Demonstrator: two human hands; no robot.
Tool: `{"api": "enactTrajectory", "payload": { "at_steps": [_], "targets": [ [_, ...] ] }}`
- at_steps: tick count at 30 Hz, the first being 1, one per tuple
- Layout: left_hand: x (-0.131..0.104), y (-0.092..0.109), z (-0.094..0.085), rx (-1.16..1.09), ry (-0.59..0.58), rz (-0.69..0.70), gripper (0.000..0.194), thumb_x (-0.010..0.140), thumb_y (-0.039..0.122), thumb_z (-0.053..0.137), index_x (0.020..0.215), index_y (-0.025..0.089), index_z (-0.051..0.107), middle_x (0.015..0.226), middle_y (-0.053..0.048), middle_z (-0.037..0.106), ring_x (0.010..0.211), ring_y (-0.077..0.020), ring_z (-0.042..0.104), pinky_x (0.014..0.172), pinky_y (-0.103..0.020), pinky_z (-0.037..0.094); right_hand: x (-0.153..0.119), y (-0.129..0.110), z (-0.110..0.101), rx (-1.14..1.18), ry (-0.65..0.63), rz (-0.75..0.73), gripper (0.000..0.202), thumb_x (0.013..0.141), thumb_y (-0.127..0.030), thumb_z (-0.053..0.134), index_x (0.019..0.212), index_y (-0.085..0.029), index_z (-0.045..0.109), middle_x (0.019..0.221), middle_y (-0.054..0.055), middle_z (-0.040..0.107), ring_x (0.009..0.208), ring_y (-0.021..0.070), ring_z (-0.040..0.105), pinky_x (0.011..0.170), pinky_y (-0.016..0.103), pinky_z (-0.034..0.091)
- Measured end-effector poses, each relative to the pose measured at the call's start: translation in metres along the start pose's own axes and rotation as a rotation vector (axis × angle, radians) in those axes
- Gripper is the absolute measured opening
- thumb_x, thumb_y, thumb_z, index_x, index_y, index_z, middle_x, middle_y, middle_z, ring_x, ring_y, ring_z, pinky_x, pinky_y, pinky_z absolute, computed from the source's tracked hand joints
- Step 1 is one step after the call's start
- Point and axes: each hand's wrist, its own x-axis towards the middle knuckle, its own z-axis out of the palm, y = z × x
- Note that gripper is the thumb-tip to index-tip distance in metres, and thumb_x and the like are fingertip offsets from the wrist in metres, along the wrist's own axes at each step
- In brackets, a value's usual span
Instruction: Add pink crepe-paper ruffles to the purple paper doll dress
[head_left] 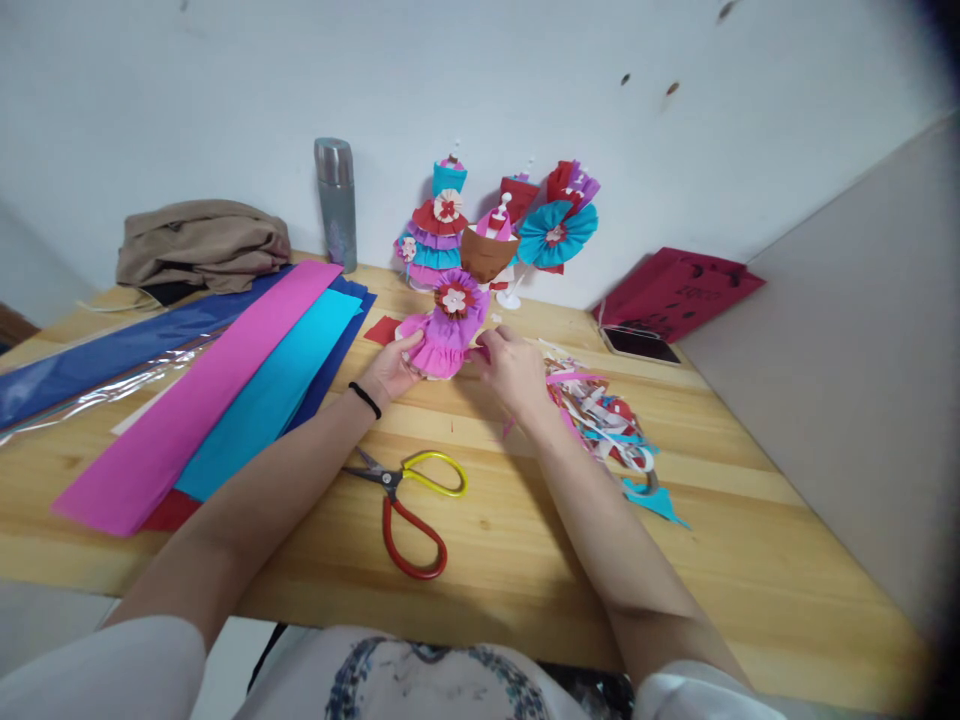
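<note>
A craft workspace, of home or small-workshop type, is indicated by a pale wooden table (510,560) against a white wall, on which long coloured paper sheets (202,400), red-and-yellow-handled metal scissors (389,480) and multicoloured paper scraps (611,420) are spread.

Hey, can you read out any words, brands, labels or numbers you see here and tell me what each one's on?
Crimson bag: large dark lettering, too blurred to quote reliably.
Grey flask: faint marking low on the body, too small and blurred to tell whether it's text.
I can't make out any other words or numbers.
</note>
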Motion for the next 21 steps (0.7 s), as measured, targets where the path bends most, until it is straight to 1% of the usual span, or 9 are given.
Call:
{"api": "enactTrajectory", "payload": {
  "at_steps": [3, 7, 10, 14, 18, 21],
  "targets": [
    [-0.0011, -0.0002, 0.0011, 0.007, -0.001, -0.004, 0.019, 0.094, 0.01, 0.059, 0.107, 0.013, 0.071, 0.085, -0.005, 0.077, 0.076, -0.0156, 0.074, 0.08, -0.029, 0.06, 0.0017, 0.0001, 0.0037, -0.001, 0.029, 0.005, 0.027, 0.096, -0.027, 0.047, 0.104, -0.014, 0.07, 0.103, 0.014, 0.068, 0.088, 0.0263, 0.064, 0.064, 0.033, 0.03],
    [-0.0001, -0.0007, -0.0002, 0.024, -0.002, 0.001, 0.026, 0.093, 0.01, 0.059, 0.116, 0.014, 0.07, 0.092, -0.007, 0.078, 0.082, -0.0171, 0.075, 0.085, -0.03, 0.059, 0.0031, -0.0001, 0.0062, 0.019, 0.037, 0.026, 0.028, 0.097, -0.026, 0.046, 0.106, -0.014, 0.069, 0.104, 0.015, 0.068, 0.088, 0.026, 0.064, 0.065, 0.033, 0.032],
    [0.0009, -0.0009, -0.0021, 0.036, -0.006, 0.004, 0.03, 0.091, 0.011, 0.062, 0.121, 0.014, 0.069, 0.094, -0.007, 0.078, 0.083, -0.0174, 0.075, 0.084, -0.03, 0.059, 0.003, 0.0, 0.0066, 0.038, 0.044, 0.055, 0.028, 0.098, -0.03, 0.047, 0.105, -0.014, 0.069, 0.104, 0.015, 0.07, 0.087, 0.026, 0.064, 0.065, 0.032, 0.033],
    [0.0013, -0.0008, -0.0029, 0.025, -0.033, -0.007, 0.031, 0.094, 0.01, 0.058, 0.123, 0.014, 0.068, 0.095, -0.008, 0.078, 0.084, -0.0178, 0.075, 0.082, -0.03, 0.06, 0.0026, 0.0009, 0.0056, 0.06, 0.053, 0.073, 0.03, 0.098, -0.036, 0.049, 0.104, -0.015, 0.07, 0.103, 0.014, 0.072, 0.085, 0.0267, 0.065, 0.065, 0.033, 0.033],
    [0.0012, -0.0006, -0.0033, 0.034, -0.044, 0.007, 0.031, 0.094, 0.013, 0.059, 0.124, 0.014, 0.068, 0.095, -0.009, 0.078, 0.084, -0.0188, 0.076, 0.078, -0.029, 0.06, 0.0028, 0.0015, 0.0042, 0.069, 0.035, 0.093, 0.029, 0.097, -0.034, 0.05, 0.105, -0.015, 0.07, 0.103, 0.014, 0.074, 0.084, 0.0269, 0.067, 0.066, 0.033, 0.035],
    [-0.0011, -0.0008, -0.0035, 0.061, -0.069, 0.018, 0.029, 0.094, 0.014, 0.059, 0.122, 0.013, 0.068, 0.097, -0.01, 0.078, 0.088, -0.0201, 0.076, 0.081, -0.03, 0.06, 0.0033, 0.0022, 0.0034, 0.071, 0.033, 0.101, 0.029, 0.096, -0.033, 0.049, 0.105, -0.015, 0.07, 0.103, 0.014, 0.074, 0.085, 0.0269, 0.067, 0.066, 0.032, 0.035]
  ]
}}
